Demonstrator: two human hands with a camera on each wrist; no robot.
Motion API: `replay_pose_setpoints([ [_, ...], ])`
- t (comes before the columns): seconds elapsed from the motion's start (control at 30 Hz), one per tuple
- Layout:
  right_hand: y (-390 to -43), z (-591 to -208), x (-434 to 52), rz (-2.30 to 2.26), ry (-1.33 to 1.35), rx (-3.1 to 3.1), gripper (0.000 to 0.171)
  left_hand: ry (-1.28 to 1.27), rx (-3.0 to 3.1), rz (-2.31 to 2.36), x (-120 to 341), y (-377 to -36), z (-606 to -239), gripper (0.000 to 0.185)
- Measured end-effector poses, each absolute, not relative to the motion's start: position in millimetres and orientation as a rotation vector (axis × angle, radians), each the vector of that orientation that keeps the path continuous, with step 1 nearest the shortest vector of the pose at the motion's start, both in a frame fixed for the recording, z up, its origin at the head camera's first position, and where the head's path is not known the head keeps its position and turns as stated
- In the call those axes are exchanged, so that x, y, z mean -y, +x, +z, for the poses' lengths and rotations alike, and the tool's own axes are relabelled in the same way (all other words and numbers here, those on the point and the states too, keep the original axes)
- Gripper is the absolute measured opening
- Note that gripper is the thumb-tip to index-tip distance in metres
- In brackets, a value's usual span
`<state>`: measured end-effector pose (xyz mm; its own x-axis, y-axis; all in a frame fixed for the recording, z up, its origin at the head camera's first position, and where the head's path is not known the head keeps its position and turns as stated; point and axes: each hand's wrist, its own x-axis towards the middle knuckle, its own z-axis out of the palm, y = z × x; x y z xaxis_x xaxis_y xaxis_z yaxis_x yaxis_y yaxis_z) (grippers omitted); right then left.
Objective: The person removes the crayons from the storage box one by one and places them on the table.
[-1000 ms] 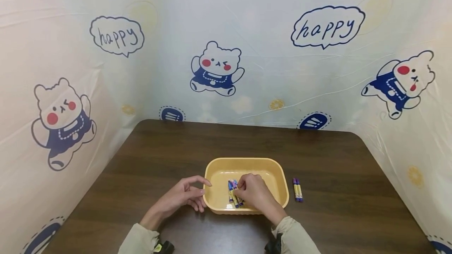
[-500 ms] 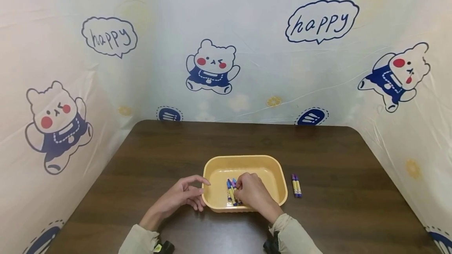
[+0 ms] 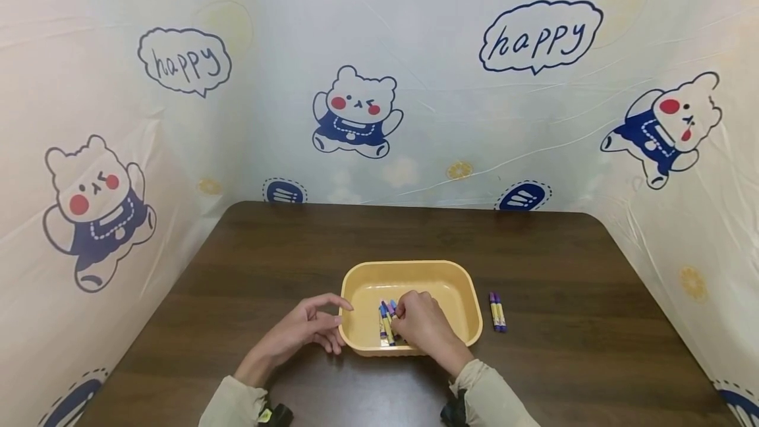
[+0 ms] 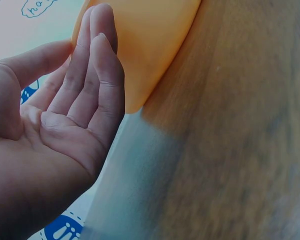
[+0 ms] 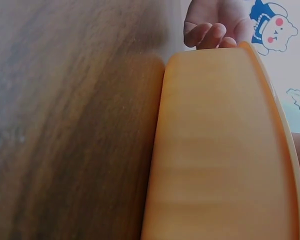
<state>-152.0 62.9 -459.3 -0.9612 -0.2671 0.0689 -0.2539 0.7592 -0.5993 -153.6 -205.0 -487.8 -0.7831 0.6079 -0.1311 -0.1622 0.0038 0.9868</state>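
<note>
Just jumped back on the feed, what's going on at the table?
A person is working with crayons in a yellow tray. The left hand holds the tray's left rim, while the right hand is inside, over the crayons; its fingertips are hidden, so whether it grips one isn't clear. Two purple-ended crayons lie on the table, right of the tray.

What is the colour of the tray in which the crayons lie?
The tray is plain light yellow; it shows best in the head view.
</note>
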Motion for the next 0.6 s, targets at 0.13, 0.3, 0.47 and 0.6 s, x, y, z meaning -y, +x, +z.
replay_pose_setpoints([
  [0.13, -153.2, -458.7, -62.7, -1.025, -0.444, -2.925, 0.034, 0.471, -1.736, 1.840, 205.7, -153.3, -488.2, 0.038],
  [0.3, -153.4, -458.0, -62.5, -1.039, -0.456, -2.928, 0.024, 0.504, -1.720, 1.857, 206.0, -153.2, -489.1, 0.037],
  [0.47, -153.5, -457.3, -63.5, -1.050, -0.470, -2.922, 0.018, 0.526, -1.718, 1.861, 205.7, -152.5, -488.5, 0.037],
  [0.6, -154.8, -457.2, -65.1, -1.071, -0.457, -2.901, 0.011, 0.514, -1.724, 1.855, 205.4, -152.2, -487.6, 0.037],
])
